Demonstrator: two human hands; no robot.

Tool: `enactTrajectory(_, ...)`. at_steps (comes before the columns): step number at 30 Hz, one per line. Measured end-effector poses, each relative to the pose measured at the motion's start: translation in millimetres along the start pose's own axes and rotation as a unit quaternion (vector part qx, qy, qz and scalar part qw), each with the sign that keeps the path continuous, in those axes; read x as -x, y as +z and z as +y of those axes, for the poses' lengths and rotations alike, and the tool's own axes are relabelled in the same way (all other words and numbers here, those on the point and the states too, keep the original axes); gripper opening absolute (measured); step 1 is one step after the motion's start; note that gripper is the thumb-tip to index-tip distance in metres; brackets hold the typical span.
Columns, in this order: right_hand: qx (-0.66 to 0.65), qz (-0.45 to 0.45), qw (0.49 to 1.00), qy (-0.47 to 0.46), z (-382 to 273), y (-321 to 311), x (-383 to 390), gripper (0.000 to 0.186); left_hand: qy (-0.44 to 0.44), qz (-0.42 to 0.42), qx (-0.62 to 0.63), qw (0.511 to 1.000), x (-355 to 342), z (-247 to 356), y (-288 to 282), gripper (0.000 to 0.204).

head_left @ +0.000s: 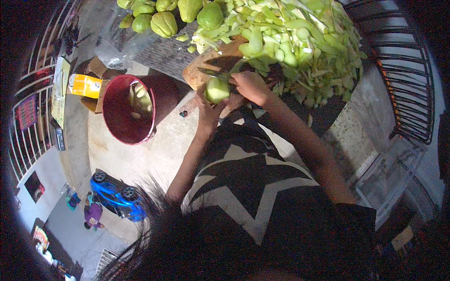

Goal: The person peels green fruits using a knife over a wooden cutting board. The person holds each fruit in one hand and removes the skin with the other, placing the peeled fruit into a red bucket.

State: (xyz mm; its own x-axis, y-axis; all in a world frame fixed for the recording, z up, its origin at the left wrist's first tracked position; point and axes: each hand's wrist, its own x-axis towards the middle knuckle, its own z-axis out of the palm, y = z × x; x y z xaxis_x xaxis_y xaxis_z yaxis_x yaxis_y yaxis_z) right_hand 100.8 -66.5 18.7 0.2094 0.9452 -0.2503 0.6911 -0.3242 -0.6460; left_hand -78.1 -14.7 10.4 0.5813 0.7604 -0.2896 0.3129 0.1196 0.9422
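Observation:
A pale green peeled chayote (217,90) rests in my left hand (208,110), fingers wrapped round its near side. My right hand (251,87) is closed on a knife (212,72), whose blade points left just above the chayote; its handle is mostly hidden in the fist. Beneath both lies a worn wooden cutting board (193,75) at the near edge of a dark woven surface (161,54). Right beyond the board rises a big heap of green peelings and cut pieces (300,51). Several unpeeled chayotes (164,24) sit at the far left.
A dark red bucket (123,119) with a few pale pieces inside stands on the floor to my left. Beside it are a yellow packet (85,86) and clear plastic (115,54). A blue toy car (115,196) and a person in purple (93,213) are lower left. Metal railings (405,79) stand right.

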Motion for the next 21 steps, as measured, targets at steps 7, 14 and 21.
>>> enactTrajectory(7,-0.014,0.02,0.999,-0.034,-2,-26,33,0.015,-0.001,0.007,0.02,1.0,-2,-6,-3,0.078)
enactTrajectory(14,-0.013,-0.048,0.999,0.023,-19,-39,83,0.019,-0.072,-0.017,0.148,0.986,-7,-10,-3,0.072)
enactTrajectory(21,0.027,0.005,0.999,-0.034,-14,-25,74,0.02,-0.041,-0.031,0.098,0.994,-5,-3,-6,0.071)
